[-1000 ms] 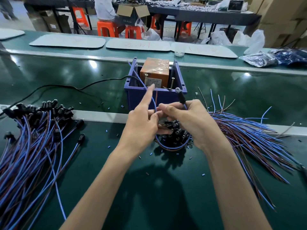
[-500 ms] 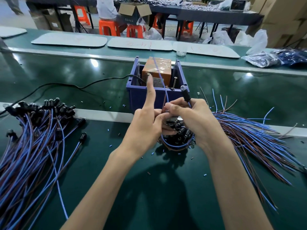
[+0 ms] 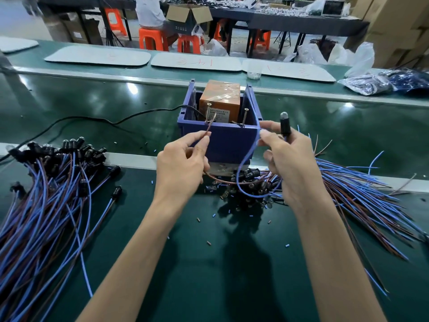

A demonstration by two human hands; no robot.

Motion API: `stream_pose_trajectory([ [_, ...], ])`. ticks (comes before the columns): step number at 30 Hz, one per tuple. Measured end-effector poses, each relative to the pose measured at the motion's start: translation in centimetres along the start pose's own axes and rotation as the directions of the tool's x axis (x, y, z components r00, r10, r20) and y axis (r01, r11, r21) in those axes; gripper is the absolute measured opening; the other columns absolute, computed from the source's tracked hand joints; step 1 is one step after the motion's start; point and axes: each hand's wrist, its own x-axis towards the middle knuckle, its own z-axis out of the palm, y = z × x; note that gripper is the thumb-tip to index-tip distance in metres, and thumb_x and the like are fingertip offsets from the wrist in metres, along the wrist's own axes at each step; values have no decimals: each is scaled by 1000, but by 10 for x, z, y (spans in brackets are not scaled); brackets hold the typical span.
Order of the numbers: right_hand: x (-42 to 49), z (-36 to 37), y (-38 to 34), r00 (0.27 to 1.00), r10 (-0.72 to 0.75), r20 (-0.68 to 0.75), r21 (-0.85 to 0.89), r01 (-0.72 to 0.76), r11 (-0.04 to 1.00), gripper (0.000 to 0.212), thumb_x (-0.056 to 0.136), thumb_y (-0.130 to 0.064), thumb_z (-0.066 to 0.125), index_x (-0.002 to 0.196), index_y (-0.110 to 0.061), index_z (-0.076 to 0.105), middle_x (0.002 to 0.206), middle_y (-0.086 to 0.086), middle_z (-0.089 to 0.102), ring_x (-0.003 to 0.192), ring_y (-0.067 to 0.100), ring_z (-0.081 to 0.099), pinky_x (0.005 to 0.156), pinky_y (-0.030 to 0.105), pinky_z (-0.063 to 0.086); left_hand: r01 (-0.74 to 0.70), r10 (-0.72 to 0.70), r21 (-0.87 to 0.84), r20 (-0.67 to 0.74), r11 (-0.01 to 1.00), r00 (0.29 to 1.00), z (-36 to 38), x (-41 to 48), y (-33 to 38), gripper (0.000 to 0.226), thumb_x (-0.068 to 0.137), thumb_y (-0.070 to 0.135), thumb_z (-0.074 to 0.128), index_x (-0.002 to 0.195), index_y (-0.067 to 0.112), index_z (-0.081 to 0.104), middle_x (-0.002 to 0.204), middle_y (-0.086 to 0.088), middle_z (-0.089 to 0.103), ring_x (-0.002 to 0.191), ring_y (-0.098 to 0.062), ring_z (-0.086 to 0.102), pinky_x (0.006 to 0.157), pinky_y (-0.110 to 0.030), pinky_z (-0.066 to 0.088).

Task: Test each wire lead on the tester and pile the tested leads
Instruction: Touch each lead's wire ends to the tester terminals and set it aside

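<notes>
The tester is an orange box (image 3: 220,99) inside a blue bin (image 3: 228,140), with two upright screws, the left screw (image 3: 208,113) and the right screw (image 3: 245,117). My left hand (image 3: 181,166) pinches the brown wire (image 3: 207,132) of one lead, its bare tip at the left screw. My right hand (image 3: 290,163) pinches the blue wire (image 3: 251,147) of the same lead near the right screw and also grips the lead's black lamp head (image 3: 285,125) upright. A pile of leads (image 3: 41,194) lies at the left; another bundle of leads (image 3: 362,194) fans out at the right.
A black cable (image 3: 92,120) runs from the bin leftward across the green belt. Loose black lamp heads (image 3: 253,184) lie under my hands. Small cut bits of insulation dot the mat. White trays (image 3: 97,55) and plastic bags (image 3: 383,81) sit beyond the belt.
My hands have parted and risen toward the bin. The left hand's raised finger has come down into a pinch on the brown wire, whose tip now reaches the left screw; the blue wire moved right.
</notes>
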Motion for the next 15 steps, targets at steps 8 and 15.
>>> stream_pose_trajectory([
  [8, 1, 2, 3, 999, 33, -14, -88, -34, 996, 8, 93, -26, 59, 86, -21, 60, 71, -6, 70, 56, 2, 67, 52, 17, 33, 105, -104, -8, 90, 994, 991, 6, 2, 2, 45, 92, 1, 37, 99, 38, 62, 67, 3, 66, 45, -10, 41, 52, -22, 40],
  [15, -14, 12, -1, 967, -130, 220, -255, 186, 949, 37, 70, -51, 76, 71, -15, 65, 62, -3, 65, 59, 3, 60, 58, 15, 42, -45, 10, 225, 153, 973, 988, 16, -13, 10, 35, 89, 10, 43, 85, 27, 73, 62, -17, 62, 61, -36, 58, 65, -41, 53],
])
